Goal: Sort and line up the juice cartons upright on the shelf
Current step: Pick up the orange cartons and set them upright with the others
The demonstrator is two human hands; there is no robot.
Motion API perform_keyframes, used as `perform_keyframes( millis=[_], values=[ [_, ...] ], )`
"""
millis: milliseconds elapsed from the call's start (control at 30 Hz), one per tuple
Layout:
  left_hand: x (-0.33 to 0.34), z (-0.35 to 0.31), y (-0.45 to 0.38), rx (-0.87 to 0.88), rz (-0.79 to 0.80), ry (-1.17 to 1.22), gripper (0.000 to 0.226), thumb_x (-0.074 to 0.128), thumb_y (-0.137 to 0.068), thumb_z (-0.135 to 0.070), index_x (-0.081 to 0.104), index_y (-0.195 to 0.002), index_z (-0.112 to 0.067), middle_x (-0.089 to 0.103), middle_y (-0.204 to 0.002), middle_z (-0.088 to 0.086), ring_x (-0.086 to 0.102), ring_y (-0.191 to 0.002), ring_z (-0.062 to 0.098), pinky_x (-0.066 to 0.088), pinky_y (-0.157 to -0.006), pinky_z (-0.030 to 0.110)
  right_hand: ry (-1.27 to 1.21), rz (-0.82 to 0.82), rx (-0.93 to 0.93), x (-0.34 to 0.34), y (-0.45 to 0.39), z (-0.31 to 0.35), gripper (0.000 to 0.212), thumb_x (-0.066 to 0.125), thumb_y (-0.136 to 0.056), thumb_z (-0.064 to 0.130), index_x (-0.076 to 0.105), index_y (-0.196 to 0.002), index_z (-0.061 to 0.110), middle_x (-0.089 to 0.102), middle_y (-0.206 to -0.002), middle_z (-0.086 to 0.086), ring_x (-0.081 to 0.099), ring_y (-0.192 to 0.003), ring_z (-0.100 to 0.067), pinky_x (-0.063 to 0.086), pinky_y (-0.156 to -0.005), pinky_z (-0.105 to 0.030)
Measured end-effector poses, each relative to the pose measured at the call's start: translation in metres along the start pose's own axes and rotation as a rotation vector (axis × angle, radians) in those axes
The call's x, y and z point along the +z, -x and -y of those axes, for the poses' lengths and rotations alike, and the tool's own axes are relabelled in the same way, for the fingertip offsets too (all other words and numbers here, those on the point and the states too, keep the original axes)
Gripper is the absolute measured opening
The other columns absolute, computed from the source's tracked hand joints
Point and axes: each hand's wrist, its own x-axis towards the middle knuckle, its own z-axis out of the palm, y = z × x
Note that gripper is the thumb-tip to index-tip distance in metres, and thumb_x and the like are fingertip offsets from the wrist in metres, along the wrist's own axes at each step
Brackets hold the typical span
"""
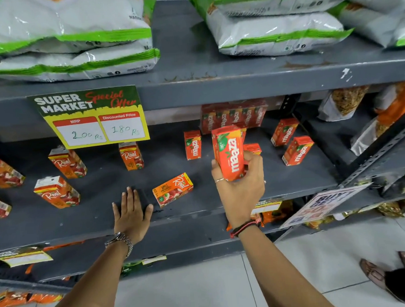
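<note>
Centre-right: my right hand (240, 181), fingers clenched on "maaza" carton (229, 152). Centre: left hand (131, 212) flat, fingers released, on shelf (200, 201) nr toppled "Réal APPLE" carton (173, 189). Upper left: tag (91, 116) "200 Rs / 180 Rs".

A grey metal shelf (200, 208) is seen with juice cartons scattered across it. Real cartons (56, 191) are stood upright toward the left; one Real apple carton (173, 189) is laid flat near the front edge. Maaza cartons (297, 150) are stood toward the right, a shrink-wrapped Maaza pack (233, 116) at the back. A left hand (131, 213) is rested flat on the front.
</note>
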Motion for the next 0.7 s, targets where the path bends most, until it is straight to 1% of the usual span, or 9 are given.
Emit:
perform_keyframes(
  millis=[100, 233, 400, 467, 567, 633, 700],
  values=[
    [-0.002, -0.002, -0.002, -0.004, 0.020, -0.006, 0.065, 0.019, -0.096, -0.043, -0.004, -0.145, -0.007, -0.011, -0.156, 0.010, -0.010, -0.143, 0.024, -0.008, -0.115, 0.048, -0.045, -0.024, 0.025, -0.002, -0.006, 0.008, 0.054, 0.077, -0.062, 0.049, 0.051, -0.098, 0.019, 0.061, -0.097, 0.005, 0.063, -0.086, -0.013, 0.051, -0.073, -0.027],
    [-0.002, -0.003, -0.001, -0.006, 0.004, -0.013, 0.065, 0.020, -0.096, -0.043, -0.003, -0.145, -0.007, -0.009, -0.156, 0.010, -0.009, -0.143, 0.024, -0.007, -0.115, 0.048, 0.023, 0.009, 0.081, -0.001, -0.008, -0.003, 0.054, 0.079, -0.060, 0.047, 0.048, -0.097, 0.021, 0.062, -0.092, 0.006, 0.063, -0.083, -0.013, 0.049, -0.074, -0.031],
    [-0.002, -0.007, -0.001, -0.020, -0.018, -0.028, 0.065, 0.020, -0.096, -0.043, -0.002, -0.145, -0.008, -0.009, -0.156, 0.009, -0.008, -0.143, 0.023, -0.007, -0.115, 0.047, 0.121, 0.165, 0.175, 0.013, 0.001, -0.041, 0.052, 0.082, -0.062, 0.043, 0.049, -0.094, 0.019, 0.060, -0.086, 0.009, 0.059, -0.075, -0.012, 0.044, -0.069, -0.028],
    [-0.002, -0.008, -0.001, -0.014, -0.016, -0.029, 0.065, 0.020, -0.096, -0.043, -0.003, -0.145, -0.008, -0.010, -0.156, 0.009, -0.009, -0.143, 0.022, -0.008, -0.115, 0.046, 0.142, 0.239, 0.226, 0.022, 0.004, -0.058, 0.053, 0.082, -0.063, 0.042, 0.048, -0.096, 0.018, 0.062, -0.087, 0.006, 0.061, -0.076, -0.014, 0.043, -0.069, -0.027],
    [0.000, -0.006, -0.002, -0.014, -0.037, -0.028, 0.065, 0.020, -0.096, -0.044, -0.001, -0.145, -0.007, -0.007, -0.157, 0.009, -0.007, -0.143, 0.022, -0.006, -0.116, 0.047, 0.142, 0.316, 0.274, 0.043, 0.007, -0.076, 0.053, 0.082, -0.063, 0.041, 0.047, -0.096, 0.018, 0.065, -0.088, 0.003, 0.064, -0.079, -0.020, 0.045, -0.069, -0.029],
    [0.002, -0.003, -0.003, -0.004, -0.058, -0.031, 0.069, 0.015, -0.093, -0.049, 0.001, -0.145, -0.007, -0.004, -0.157, 0.009, -0.005, -0.144, 0.022, -0.005, -0.116, 0.047, 0.141, 0.334, 0.301, 0.056, 0.007, -0.081, 0.053, 0.082, -0.063, 0.040, 0.047, -0.096, 0.018, 0.064, -0.088, 0.003, 0.063, -0.080, -0.021, 0.044, -0.069, -0.030],
    [0.005, 0.000, -0.006, 0.003, -0.080, -0.034, 0.080, 0.003, -0.083, -0.057, 0.004, -0.145, -0.006, -0.001, -0.157, 0.010, -0.002, -0.144, 0.023, -0.005, -0.115, 0.047, 0.138, 0.333, 0.320, 0.069, 0.004, -0.083, 0.052, 0.082, -0.063, 0.040, 0.046, -0.094, 0.018, 0.063, -0.087, 0.004, 0.063, -0.081, -0.022, 0.045, -0.070, -0.031]
  ],
)
